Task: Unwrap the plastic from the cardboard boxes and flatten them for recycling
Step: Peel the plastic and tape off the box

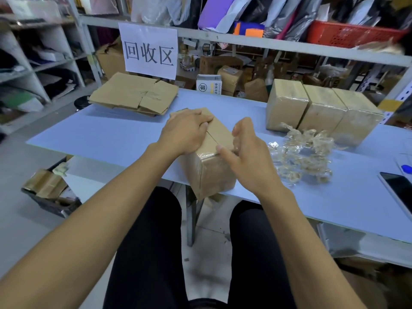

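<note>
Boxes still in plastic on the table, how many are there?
4. One box sits at the near table edge under both hands. Three wrapped boxes stand in a row at the far right: the first, the middle, the last. More may be hidden outside the view.

I see flattened boxes [136, 95] far left on the table [93, 132], wrapped boxes [321, 108] far right, loose plastic [301, 155] before them.

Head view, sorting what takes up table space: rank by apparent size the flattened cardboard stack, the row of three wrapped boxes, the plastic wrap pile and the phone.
1. Row of three wrapped boxes
2. Flattened cardboard stack
3. Plastic wrap pile
4. Phone, cut off by the frame edge, so unsure.
</note>
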